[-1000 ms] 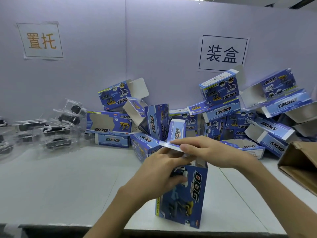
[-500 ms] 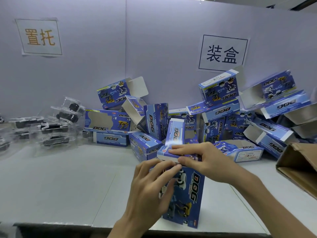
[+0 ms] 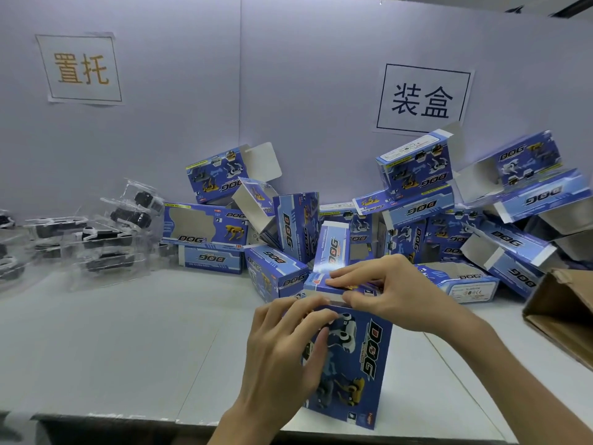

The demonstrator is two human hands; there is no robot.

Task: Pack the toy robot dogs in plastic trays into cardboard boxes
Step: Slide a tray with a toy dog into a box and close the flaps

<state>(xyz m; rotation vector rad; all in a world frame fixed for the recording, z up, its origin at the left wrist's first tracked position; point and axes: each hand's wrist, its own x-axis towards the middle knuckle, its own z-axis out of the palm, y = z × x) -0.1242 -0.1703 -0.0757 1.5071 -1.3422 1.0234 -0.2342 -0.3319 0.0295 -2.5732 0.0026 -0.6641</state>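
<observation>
Now, lower centre: one box (image 3: 356,364) stands upright on the table (image 3: 128,332) near its front edge. The left hand (image 3: 282,348) grips the box's left side, fingers curled over the front. The right hand (image 3: 394,293) pinches the top flap (image 3: 324,282), which is folded over the opening but not tucked flush. This box looks to be at the closing step; the tray inside isn't visible, so I can't confirm. Plenty left: trays (image 3: 106,232) with dogs are piled mid left, well apart from the box. A pile of boxes (image 3: 417,213) runs centre to right along the wall, many with flaps open, probably empty. A brown carton (image 3: 564,309) sits at the right edge, contents hidden.
</observation>
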